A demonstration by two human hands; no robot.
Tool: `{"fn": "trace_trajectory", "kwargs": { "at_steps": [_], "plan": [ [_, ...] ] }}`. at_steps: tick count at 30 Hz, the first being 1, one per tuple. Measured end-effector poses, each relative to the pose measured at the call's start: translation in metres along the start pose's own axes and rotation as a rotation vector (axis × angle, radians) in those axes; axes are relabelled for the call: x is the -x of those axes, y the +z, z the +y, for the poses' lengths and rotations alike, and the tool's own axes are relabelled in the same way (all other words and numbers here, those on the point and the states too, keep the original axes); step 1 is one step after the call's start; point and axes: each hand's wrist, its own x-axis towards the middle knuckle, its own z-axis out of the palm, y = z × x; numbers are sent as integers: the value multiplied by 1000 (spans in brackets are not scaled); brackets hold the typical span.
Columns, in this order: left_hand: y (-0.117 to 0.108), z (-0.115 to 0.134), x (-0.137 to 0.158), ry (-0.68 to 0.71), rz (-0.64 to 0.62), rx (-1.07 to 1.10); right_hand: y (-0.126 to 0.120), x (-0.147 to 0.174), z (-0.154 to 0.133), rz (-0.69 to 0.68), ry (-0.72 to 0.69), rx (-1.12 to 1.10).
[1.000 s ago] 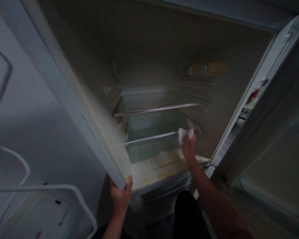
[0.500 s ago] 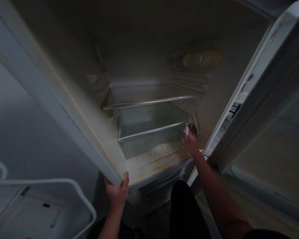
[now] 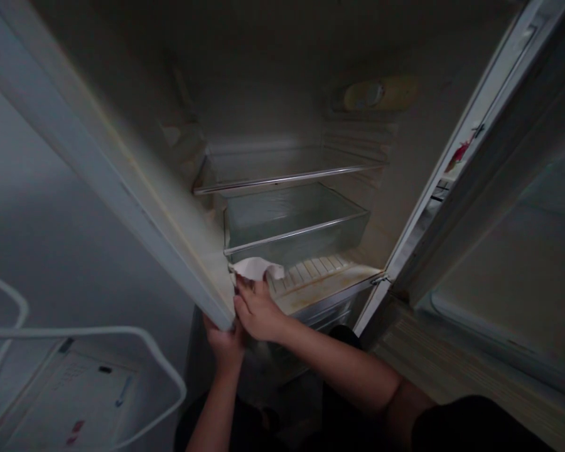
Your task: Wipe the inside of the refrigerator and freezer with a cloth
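In the head view, my right hand (image 3: pixel 262 314) holds a crumpled white cloth or paper wipe (image 3: pixel 254 268) against the inner left wall of an open fridge, low down near the front edge. The fridge floor (image 3: pixel 320 290) beside it is ribbed and stained brownish. My left hand (image 3: pixel 225 342) grips the lower front corner of the fridge's left side wall (image 3: pixel 188 282), its fingers curled round the edge. The two hands are close together, the right slightly above. Behind them stands a clear drawer (image 3: pixel 306 242) with a shiny front rim.
A glass shelf (image 3: pixel 292 178) spans the fridge above the drawer. The fridge door (image 3: pixel 513 251) stands open at the right. White bent tubing (image 3: pixel 98 331) and a printed white box or panel (image 3: pixel 75 395) lie at the lower left. A yellowish lamp housing (image 3: pixel 381 94) is on the right wall.
My right hand has moved with the wipe from the right inner wall across to the left front corner. My left hand keeps its hold on the edge. The view has shifted slightly.
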Motion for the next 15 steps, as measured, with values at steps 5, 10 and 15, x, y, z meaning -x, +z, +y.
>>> {"fn": "trace_trajectory", "kwargs": {
  "at_steps": [5, 10, 15],
  "plan": [
    [-1, 14, 1, -12, 0, -73, -45, 10, 54, 3, 33, 343],
    [0, 21, 2, -41, 11, -51, -127, 44, 154, 68, 354, 534],
    [0, 13, 3, -74, 37, -59, -174, 84, 193, 309, 273, 424]
  ]
}}
